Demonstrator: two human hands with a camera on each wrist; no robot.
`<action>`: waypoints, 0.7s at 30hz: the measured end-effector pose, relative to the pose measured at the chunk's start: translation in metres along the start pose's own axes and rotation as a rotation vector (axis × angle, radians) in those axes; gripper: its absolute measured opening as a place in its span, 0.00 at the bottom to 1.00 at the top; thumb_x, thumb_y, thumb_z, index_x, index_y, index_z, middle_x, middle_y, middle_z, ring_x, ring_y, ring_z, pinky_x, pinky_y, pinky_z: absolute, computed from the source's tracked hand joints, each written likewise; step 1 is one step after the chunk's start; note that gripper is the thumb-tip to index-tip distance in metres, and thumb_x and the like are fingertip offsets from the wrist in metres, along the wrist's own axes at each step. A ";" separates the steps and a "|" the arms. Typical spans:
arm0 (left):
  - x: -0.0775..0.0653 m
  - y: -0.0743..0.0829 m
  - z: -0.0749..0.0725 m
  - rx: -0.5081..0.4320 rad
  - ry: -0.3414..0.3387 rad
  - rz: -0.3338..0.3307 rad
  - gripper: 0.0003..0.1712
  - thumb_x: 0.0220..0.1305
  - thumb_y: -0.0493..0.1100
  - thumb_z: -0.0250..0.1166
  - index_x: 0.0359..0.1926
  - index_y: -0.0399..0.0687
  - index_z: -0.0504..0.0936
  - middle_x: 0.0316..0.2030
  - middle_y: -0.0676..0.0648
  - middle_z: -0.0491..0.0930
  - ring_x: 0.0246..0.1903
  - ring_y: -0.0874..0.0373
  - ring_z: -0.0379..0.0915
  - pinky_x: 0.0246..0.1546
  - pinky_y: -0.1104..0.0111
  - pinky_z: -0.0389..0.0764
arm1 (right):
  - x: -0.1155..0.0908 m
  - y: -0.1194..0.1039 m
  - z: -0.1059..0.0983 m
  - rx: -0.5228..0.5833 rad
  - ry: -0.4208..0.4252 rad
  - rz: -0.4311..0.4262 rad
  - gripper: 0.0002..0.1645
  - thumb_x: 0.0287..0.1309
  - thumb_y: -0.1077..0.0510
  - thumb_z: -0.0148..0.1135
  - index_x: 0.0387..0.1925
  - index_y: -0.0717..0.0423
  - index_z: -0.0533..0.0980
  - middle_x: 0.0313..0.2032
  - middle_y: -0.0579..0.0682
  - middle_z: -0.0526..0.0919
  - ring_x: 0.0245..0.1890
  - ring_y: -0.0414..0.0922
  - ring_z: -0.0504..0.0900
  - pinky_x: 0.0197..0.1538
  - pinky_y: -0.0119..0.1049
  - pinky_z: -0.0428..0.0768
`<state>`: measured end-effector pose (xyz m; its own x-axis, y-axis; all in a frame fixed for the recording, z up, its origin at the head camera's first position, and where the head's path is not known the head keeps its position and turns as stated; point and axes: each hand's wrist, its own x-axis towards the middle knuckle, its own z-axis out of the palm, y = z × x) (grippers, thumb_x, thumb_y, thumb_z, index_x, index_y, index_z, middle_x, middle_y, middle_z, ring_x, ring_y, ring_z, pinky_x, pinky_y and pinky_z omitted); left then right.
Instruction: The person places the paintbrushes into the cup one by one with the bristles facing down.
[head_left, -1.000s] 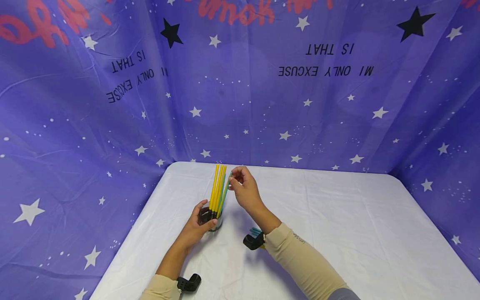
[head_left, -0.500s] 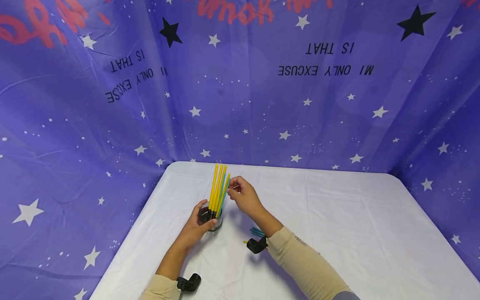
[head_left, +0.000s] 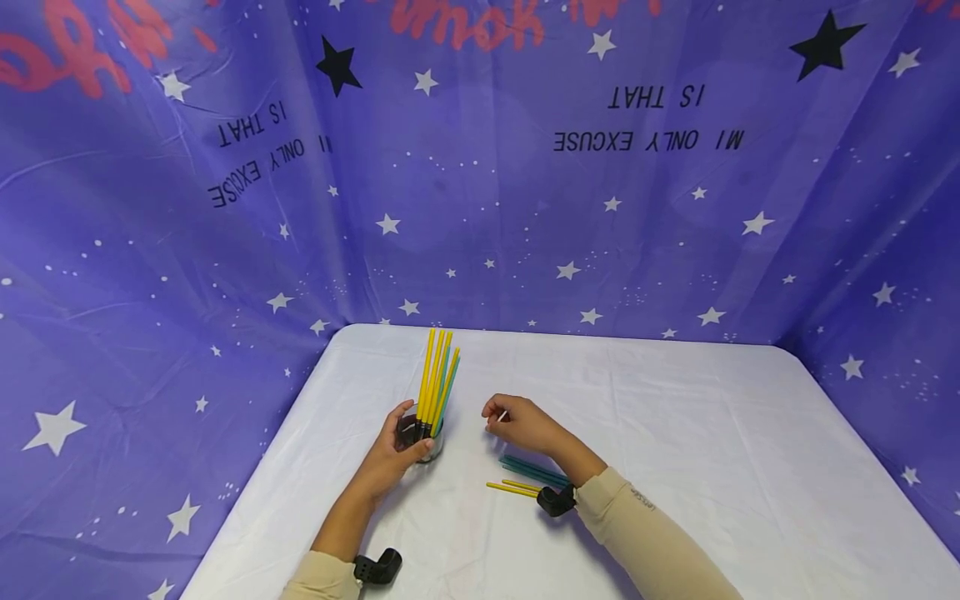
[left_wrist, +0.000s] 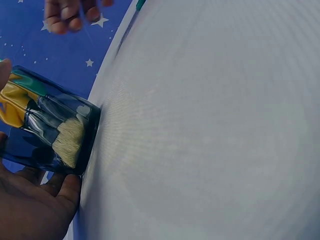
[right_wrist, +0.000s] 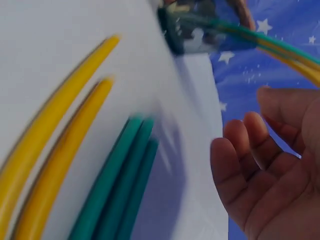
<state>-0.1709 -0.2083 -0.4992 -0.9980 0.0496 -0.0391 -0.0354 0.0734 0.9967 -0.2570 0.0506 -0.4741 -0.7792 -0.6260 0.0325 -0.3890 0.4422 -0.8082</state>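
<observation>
My left hand (head_left: 393,454) curls round a clear glass cup (head_left: 437,451) on the white table, thumb on its near side. Several paintbrushes (head_left: 427,375) with yellow and teal handles stand in it, leaning right, handle ends up. Pale bristles (left_wrist: 70,140) rest low in the cup in the left wrist view. To the right of the cup, my right hand (head_left: 525,423) hovers above the table with nothing in it, its fingers (right_wrist: 225,162) loosely bent. Below it lie teal handles (head_left: 528,471) and two yellow handles (head_left: 513,487), partly covered by the right wrist.
The white tabletop (head_left: 675,433) stretches out to the right. Behind and on both sides hangs a purple cloth (head_left: 495,208) printed with stars and lettering. A black wrist camera (head_left: 555,501) on the right arm sits close over the loose brushes.
My right hand has let go of a teal-handled brush in the cup and drawn back toward me and right, above the loose brushes. The left hand keeps its place on the cup.
</observation>
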 end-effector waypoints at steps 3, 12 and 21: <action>0.000 -0.001 -0.001 0.000 -0.002 0.010 0.47 0.64 0.36 0.67 0.76 0.48 0.50 0.69 0.34 0.61 0.66 0.40 0.62 0.59 0.59 0.69 | -0.009 0.008 -0.005 -0.061 -0.029 0.009 0.07 0.65 0.65 0.59 0.43 0.60 0.77 0.34 0.45 0.78 0.29 0.41 0.75 0.31 0.35 0.76; -0.002 0.000 0.000 0.013 0.002 0.009 0.47 0.64 0.37 0.67 0.76 0.47 0.49 0.69 0.34 0.61 0.66 0.39 0.62 0.58 0.60 0.70 | -0.031 0.021 -0.013 -0.254 -0.138 -0.019 0.07 0.62 0.65 0.63 0.39 0.52 0.78 0.30 0.39 0.75 0.31 0.39 0.73 0.38 0.36 0.73; -0.001 0.000 0.000 0.026 0.002 0.011 0.47 0.64 0.38 0.68 0.76 0.47 0.50 0.68 0.33 0.62 0.65 0.39 0.63 0.56 0.63 0.71 | -0.036 0.017 -0.012 -0.364 -0.246 -0.013 0.10 0.63 0.68 0.60 0.40 0.52 0.81 0.28 0.39 0.74 0.30 0.38 0.71 0.39 0.36 0.73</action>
<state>-0.1697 -0.2086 -0.4996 -0.9984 0.0486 -0.0276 -0.0227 0.0990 0.9948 -0.2417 0.0883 -0.4825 -0.6499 -0.7478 -0.1357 -0.5800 0.6034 -0.5473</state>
